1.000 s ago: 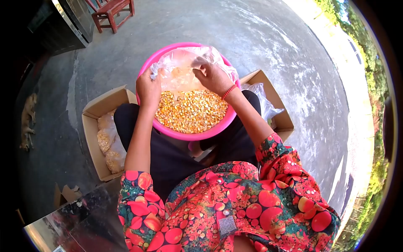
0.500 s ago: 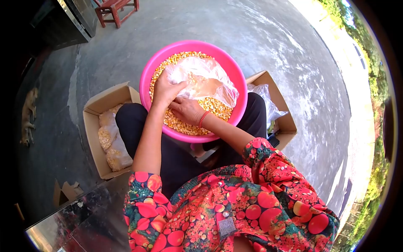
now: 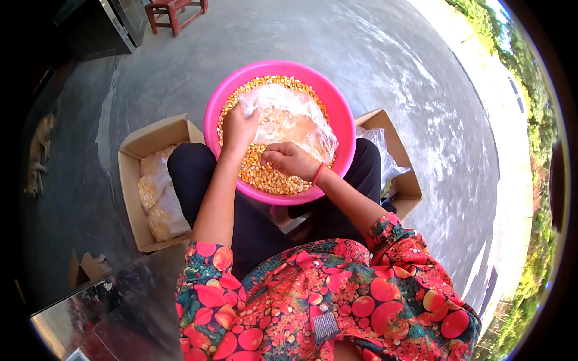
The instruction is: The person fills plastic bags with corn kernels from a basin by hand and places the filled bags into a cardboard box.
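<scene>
A pink basin (image 3: 342,111) full of loose corn kernels (image 3: 259,174) rests on my knees. On the kernels lies a clear plastic bag (image 3: 319,141), with some kernels inside it. My left hand (image 3: 239,127) is closed on the bag's left edge. Just below the bag's mouth, my right hand (image 3: 291,160) is curled above the kernels. Its fingers hide whatever they hold, if anything.
A cardboard box (image 3: 135,207) with filled bags of corn (image 3: 159,192) stands left of my legs. Another cardboard box (image 3: 406,177) with plastic bags stands right. A dog (image 3: 40,153) lies far left. A red wooden stool (image 3: 174,15) stands behind on the concrete floor.
My right hand has lifted out of the kernels and moved right, away from my left hand, its fingers now curled. My left hand stays on the bag.
</scene>
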Demonstrator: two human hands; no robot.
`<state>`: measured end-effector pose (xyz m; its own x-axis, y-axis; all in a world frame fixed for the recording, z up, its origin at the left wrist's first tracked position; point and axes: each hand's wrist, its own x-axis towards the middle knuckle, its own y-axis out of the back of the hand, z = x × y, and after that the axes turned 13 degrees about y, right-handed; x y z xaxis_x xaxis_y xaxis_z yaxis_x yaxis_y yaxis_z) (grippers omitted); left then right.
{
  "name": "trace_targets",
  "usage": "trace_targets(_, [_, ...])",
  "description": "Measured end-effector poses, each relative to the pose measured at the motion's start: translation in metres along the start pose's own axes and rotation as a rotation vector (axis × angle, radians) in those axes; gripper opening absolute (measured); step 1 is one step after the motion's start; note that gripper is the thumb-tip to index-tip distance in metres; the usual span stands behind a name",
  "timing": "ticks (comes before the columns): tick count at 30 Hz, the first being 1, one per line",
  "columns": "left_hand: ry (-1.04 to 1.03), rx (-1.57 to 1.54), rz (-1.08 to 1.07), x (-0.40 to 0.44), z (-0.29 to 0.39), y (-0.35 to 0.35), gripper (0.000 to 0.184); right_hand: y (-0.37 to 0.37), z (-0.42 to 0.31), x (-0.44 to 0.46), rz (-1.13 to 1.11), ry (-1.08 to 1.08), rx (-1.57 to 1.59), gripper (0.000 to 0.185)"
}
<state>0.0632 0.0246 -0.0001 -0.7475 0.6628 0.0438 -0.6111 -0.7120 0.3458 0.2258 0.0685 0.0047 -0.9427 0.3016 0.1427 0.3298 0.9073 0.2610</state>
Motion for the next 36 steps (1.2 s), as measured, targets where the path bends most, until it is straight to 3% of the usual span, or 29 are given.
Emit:
trace_targets(1, [-0.011, 0.026, -0.013, 0.0, 0.0, 0.0, 0.026, 0.007, -0.019, 0.001, -0.023, -0.353, 0.384, 0.018])
trace_targets(2, [-0.012, 0.023, -0.008, 0.0, 0.001, 0.001, 0.026, 0.013, -0.029, 0.001, 0.061, -0.373, 0.538, 0.023])
trace_targets(4, [0.302, -0.109, -0.318, -0.003, 0.005, 0.003, 0.022, 0.032, -0.033, 0.007, 0.113, -0.335, 0.664, 0.02])
trace_targets(5, [0.301, -0.111, -0.315, -0.007, 0.007, 0.007, 0.022, 0.041, -0.039, 0.011, 0.133, -0.336, 0.707, 0.02])
trace_targets(7, [0.408, -0.455, -0.636, -0.016, 0.016, 0.017, 0.018, 0.055, -0.039, 0.019, 0.148, -0.343, 0.686, 0.019])
trace_targets(9, [0.412, -0.535, -0.707, -0.016, 0.018, 0.02, 0.018, 0.064, -0.037, 0.027, 0.179, -0.433, 0.619, 0.016])
trace_targets(13, [0.473, -0.507, -0.6, -0.014, 0.016, 0.024, 0.022, 0.075, -0.018, 0.038, 0.263, -0.422, 0.428, 0.017])
trace_targets(15, [0.256, -0.462, -0.489, -0.009, 0.003, 0.018, 0.028, 0.079, -0.005, 0.042, 0.312, -0.184, 0.03, 0.02])
trace_targets(16, [0.256, -0.462, -0.488, -0.005, -0.004, 0.014, 0.028, 0.084, 0.003, 0.047, 0.272, -0.033, -0.086, 0.024])
trace_targets(17, [0.182, -0.312, -0.379, 0.0, -0.011, 0.011, 0.032, 0.092, 0.01, 0.045, 0.271, -0.033, -0.086, 0.024])
trace_targets(19, [0.109, -0.164, -0.271, 0.008, -0.018, 0.009, 0.037, 0.097, -0.008, 0.045, 0.227, -0.157, -0.563, 0.027])
trace_targets(20, [0.087, -0.198, -0.255, 0.011, -0.022, 0.007, 0.04, 0.102, 0.001, 0.044, 0.25, 0.047, -0.399, 0.028])
trace_targets(25, [0.058, -0.141, -0.113, 0.008, -0.015, 0.004, 0.043, 0.098, -0.019, 0.036, 0.14, 0.001, -0.452, 0.032])
trace_targets(28, [0.076, -0.032, -0.181, -0.004, 0.004, 0.012, 0.043, 0.062, -0.013, 0.022, -0.093, 0.198, -0.501, 0.034])
trace_targets(30, [0.06, 0.427, -0.012, -0.012, 0.018, 0.017, 0.041, 0.04, -0.009, 0.011, -0.348, 0.221, -0.59, 0.035])
trace_targets(32, [0.03, 0.444, 0.045, -0.014, 0.024, 0.019, 0.038, 0.028, 0.006, 0.001, -0.541, 0.262, -0.579, 0.034])
trace_targets(36, [0.005, 0.409, 0.124, -0.012, 0.02, 0.02, 0.029, 0.033, -0.013, 0.0, -0.339, 0.248, -0.568, 0.026])
